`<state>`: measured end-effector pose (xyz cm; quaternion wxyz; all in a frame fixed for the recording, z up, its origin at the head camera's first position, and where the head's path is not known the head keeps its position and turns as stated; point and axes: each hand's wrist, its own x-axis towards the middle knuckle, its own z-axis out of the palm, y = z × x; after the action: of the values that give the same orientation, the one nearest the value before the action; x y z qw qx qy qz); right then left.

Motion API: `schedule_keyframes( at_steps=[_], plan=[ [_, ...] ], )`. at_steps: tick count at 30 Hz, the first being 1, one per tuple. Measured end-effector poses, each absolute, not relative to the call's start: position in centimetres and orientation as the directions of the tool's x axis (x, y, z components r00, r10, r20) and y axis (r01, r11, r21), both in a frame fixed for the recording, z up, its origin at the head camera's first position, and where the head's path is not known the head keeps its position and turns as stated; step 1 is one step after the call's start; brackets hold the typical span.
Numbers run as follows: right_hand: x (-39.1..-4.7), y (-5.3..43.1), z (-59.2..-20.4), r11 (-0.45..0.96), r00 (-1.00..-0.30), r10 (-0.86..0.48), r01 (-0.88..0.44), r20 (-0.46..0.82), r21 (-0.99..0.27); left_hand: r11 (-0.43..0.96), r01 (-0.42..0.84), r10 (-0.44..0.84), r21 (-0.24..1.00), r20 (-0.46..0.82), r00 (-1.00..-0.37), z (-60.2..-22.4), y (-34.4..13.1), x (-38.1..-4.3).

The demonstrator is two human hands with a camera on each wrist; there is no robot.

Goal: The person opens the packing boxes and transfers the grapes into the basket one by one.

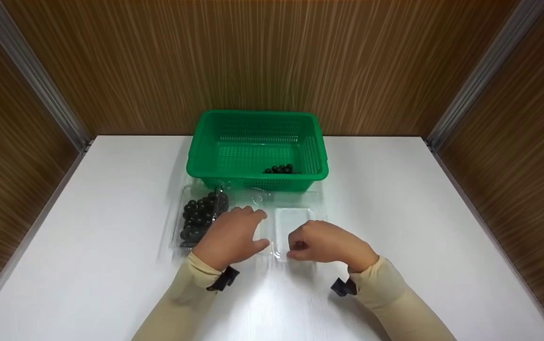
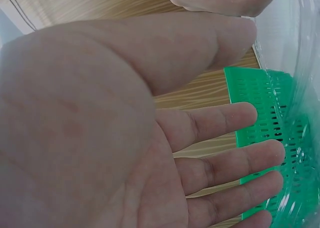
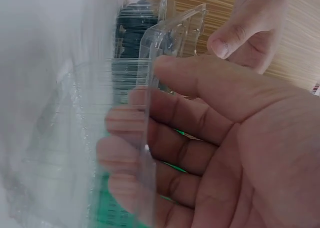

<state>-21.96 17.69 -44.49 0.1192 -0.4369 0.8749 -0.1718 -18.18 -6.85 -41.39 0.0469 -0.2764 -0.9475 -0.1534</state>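
A clear plastic clamshell box (image 1: 175, 232) lies unfolded on the table, with dark grapes (image 1: 197, 219) filling its left half. Its clear lid (image 1: 285, 227) spreads out to the right. My right hand (image 1: 326, 241) holds the lid's edge; in the right wrist view the thumb lies on the near side and the curled fingers show through the plastic (image 3: 75, 118). Beside the grapes, partly covering them in the head view, my left hand (image 1: 231, 237) has its thumb spread. The left wrist view shows that hand's palm (image 2: 150, 188) bare and its fingers extended.
Directly behind the box stands a green perforated basket (image 1: 257, 175) with a small bunch of dark grapes (image 1: 281, 169) near its front wall. Wood-grain panels (image 1: 262, 57) enclose the white table (image 1: 395, 189) at the back and sides.
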Motion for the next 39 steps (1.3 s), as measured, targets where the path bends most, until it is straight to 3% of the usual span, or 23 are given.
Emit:
schedule_keyframes(
  at_steps=[12, 39],
  plan=[
    [-21.8, 19.6, -43.3, 0.646, -0.627, -0.754, -0.656, -0.195, -0.391, 0.802, 0.526, 0.502, 0.282, 0.159, -0.85, -41.4, -6.7, -18.2],
    [-22.7, 24.1, -41.1, 0.898, -0.825, -0.413, -0.299, -0.387, -0.321, 0.802, 0.514, 0.501, 0.305, 0.126, -0.856, -41.3, -6.7, -17.9]
  ],
)
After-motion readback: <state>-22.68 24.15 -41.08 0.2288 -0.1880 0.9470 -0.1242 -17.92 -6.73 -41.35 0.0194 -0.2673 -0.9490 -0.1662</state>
